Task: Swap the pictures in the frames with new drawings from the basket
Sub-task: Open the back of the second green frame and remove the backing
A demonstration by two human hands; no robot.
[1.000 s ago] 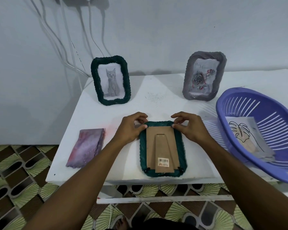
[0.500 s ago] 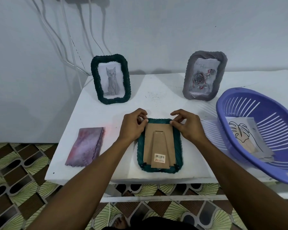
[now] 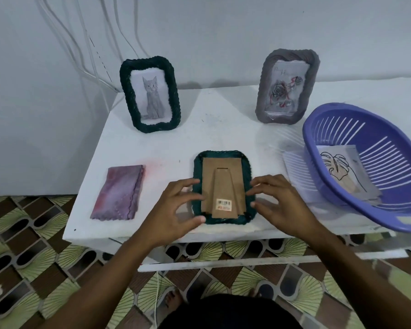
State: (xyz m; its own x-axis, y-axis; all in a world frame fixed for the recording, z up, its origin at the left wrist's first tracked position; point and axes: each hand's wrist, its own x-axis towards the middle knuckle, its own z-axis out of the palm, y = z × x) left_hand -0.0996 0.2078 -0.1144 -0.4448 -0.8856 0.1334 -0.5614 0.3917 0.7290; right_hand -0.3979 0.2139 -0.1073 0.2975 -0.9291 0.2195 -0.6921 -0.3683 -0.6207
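A: Basket contents?

B: The purple basket, at the table's right edge, holds a leaf line drawing.

A: Frame position?

B: The green frame lies face down at the front centre, cardboard back up.

A: Hands, against earlier?

B: Left hand and right hand have moved from the frame's top corners to its lower sides, fingers spread, gripping nothing.

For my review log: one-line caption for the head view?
Both hands, left hand and right hand, open beside a face-down green frame on the white table.
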